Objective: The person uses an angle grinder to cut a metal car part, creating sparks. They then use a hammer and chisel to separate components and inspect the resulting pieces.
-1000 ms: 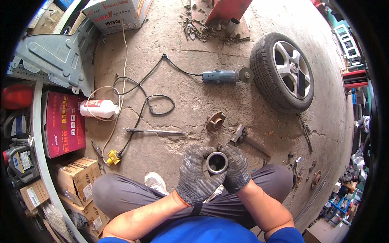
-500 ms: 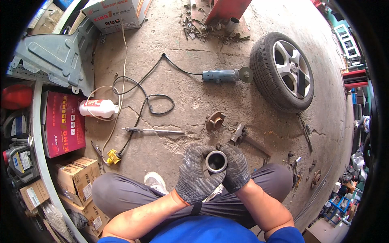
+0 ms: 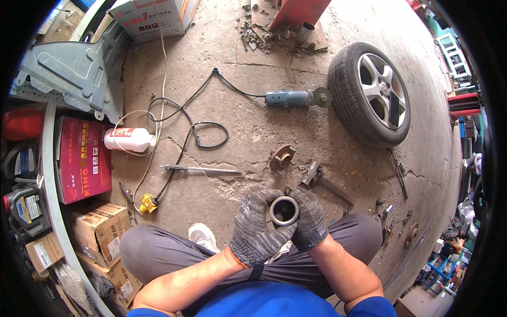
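Concrete workshop floor, lower centre: left hand [image 3: 257,228] & right hand [image 3: 308,221], both gloved, clamped round metal sleeve [image 3: 284,210]. Best keep bore facing up, grip even, over lap.

Bright daylight fills the scene, strongest at the upper right, where the concrete floor [image 3: 369,21] washes out to near white. Shadows are soft and short; the car wheel [image 3: 372,95] throws a faint one beside it. The picture is sharp in the middle, with the gloved hands crisp. Toward the rim, straight edges bow, a black ring closes in, and the shelves at right smear, perhaps from blur.
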The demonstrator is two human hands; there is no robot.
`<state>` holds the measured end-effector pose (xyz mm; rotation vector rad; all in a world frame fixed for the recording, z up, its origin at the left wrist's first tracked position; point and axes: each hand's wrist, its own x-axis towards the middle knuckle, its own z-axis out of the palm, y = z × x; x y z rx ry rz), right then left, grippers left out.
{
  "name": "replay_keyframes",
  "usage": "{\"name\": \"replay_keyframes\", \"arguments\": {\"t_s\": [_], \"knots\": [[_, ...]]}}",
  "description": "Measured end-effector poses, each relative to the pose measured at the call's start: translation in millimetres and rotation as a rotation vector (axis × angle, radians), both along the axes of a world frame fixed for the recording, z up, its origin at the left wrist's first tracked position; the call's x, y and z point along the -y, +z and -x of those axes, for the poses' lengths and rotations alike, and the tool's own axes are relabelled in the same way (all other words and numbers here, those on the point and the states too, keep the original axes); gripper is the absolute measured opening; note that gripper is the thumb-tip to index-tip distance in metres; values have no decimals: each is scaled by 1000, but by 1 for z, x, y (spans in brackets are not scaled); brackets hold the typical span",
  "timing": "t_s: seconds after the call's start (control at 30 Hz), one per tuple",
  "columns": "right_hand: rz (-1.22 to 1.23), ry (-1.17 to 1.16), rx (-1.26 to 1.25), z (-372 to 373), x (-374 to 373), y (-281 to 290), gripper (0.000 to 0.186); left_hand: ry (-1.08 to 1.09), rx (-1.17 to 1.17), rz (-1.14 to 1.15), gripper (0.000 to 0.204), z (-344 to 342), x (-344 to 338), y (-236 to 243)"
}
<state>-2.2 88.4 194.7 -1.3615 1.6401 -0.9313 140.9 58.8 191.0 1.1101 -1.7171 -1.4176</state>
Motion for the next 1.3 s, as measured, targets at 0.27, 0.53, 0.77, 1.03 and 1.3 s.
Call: {"name": "replay_keyframes", "arguments": {"t_s": [0.27,0.53,0.77,1.03,1.3], "knots": [[34,2,-23,-1,3,8,13,-10,31,29,55,-1,0,0],[53,73,-144,2,-1,8,22,21,-39,-10,55,0,0,1],[44,99,-83,2,3,14,23,7,30,59,53,-2,1,3],[54,87,-90,1,0,10,21,-11,39,28,57,-3,-2,0],[1,94,-16,3,-3,-2,27,9,56,22,54,-2,2,7]]}}
